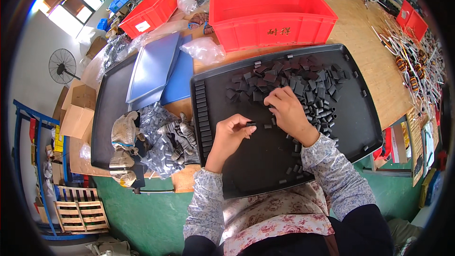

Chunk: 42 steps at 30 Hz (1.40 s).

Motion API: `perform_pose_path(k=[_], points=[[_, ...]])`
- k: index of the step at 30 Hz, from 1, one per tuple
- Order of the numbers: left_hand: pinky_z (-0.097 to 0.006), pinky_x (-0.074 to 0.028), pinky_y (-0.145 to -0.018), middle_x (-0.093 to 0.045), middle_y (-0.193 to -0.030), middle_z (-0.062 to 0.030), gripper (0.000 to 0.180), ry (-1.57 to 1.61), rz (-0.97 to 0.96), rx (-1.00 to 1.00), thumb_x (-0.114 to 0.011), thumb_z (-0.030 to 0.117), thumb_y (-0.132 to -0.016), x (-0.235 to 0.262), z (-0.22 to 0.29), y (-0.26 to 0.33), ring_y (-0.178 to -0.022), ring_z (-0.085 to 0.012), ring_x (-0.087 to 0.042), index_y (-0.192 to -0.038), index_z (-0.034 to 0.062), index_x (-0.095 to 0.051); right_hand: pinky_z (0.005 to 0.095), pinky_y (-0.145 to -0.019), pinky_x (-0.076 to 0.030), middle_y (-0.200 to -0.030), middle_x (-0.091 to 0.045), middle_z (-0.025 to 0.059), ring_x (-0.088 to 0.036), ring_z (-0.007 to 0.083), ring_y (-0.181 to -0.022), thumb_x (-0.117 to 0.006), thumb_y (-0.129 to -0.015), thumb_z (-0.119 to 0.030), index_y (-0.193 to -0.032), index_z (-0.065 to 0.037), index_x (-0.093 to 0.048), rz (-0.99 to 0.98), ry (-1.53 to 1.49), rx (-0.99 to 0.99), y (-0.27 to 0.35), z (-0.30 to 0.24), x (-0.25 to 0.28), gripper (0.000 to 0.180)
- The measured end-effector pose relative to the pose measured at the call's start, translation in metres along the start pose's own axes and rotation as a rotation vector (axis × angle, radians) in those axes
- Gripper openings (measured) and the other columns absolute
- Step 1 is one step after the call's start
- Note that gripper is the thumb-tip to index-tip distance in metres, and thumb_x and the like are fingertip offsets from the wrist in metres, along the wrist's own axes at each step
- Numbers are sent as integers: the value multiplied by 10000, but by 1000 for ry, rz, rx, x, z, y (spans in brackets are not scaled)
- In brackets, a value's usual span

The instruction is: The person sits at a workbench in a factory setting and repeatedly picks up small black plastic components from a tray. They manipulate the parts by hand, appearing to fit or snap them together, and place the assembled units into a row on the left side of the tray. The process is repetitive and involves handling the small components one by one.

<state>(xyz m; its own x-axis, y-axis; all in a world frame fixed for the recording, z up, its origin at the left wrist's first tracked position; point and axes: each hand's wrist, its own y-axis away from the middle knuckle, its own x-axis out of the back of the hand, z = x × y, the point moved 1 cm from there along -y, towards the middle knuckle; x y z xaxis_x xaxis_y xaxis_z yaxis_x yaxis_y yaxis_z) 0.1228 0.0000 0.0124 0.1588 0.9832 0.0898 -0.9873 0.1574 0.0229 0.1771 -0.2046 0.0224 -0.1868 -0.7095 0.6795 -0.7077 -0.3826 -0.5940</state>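
Observation:
A wide black tray (260, 170) lies before me on the table. In its far and right part is a loose heap of small black pieces, flat ones (268, 76) and short tubes (324, 114). Along the tray's left side runs a neat column of black pieces (203, 116). My left hand (230, 137) is closed, pinching a short black tube (250, 123) between thumb and fingertips above the tray. At the heap's near left edge, my right hand (291, 116) has its fingers curled together; what they hold, if anything, is hidden.
A red bin (275, 31) stands behind the tray, another red bin (151, 9) farther left. Left of the tray are blue sheets (154, 71), a clear bag of grey parts (159, 137), and worn gloves (124, 132). Bundled wires (417, 61) cover the table's right end.

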Motion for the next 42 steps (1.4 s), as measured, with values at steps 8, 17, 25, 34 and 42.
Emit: perform_pose_path(k=[8,17,25,34,42], points=[[-200,-498,-672,-634,-808,10,175,17,35,6,-758,12,-844,1,-18,2,-733,-50,-590,-1006,2,-692,414,-806,-456,-853,-589,46,-547,292,-881,-787,-655,-37,-909,-93,-593,-469,-83,164,11,-8,-1,324],[-209,-512,-723,-652,-854,8,160,128,-74,-6,-761,-10,-829,-7,-17,6,-797,-58,-609,-974,6,-694,245,-709,-497,-830,-616,16,-598,65,-779,-656,-877,10,-920,-12,-601,-314,-1057,-378,5,-12,-11,74],[-227,-525,-758,-684,-918,-23,152,163,-66,21,-740,11,-858,-7,-18,10,-825,-87,-637,-1003,3,-698,271,-702,-529,-869,-668,44,-639,99,-774,-711,-824,41,-897,3,-654,-181,-1011,-305,6,-15,-9,100],[-255,-549,-774,-691,-953,-51,174,244,-34,13,-720,37,-885,-1,-13,14,-838,-114,-659,-1048,-15,-687,338,-719,-513,-877,-658,63,-649,229,-825,-712,-786,31,-911,-53,-648,-202,-641,-32,2,-28,0,164],[-249,-542,-754,-687,-932,-47,128,91,-34,-14,-679,34,-915,3,-12,13,-833,-108,-651,-1032,-11,-701,382,-785,-497,-914,-676,40,-637,258,-865,-742,-756,-6,-995,-91,-667,-147,-509,106,5,-25,-5,265]])
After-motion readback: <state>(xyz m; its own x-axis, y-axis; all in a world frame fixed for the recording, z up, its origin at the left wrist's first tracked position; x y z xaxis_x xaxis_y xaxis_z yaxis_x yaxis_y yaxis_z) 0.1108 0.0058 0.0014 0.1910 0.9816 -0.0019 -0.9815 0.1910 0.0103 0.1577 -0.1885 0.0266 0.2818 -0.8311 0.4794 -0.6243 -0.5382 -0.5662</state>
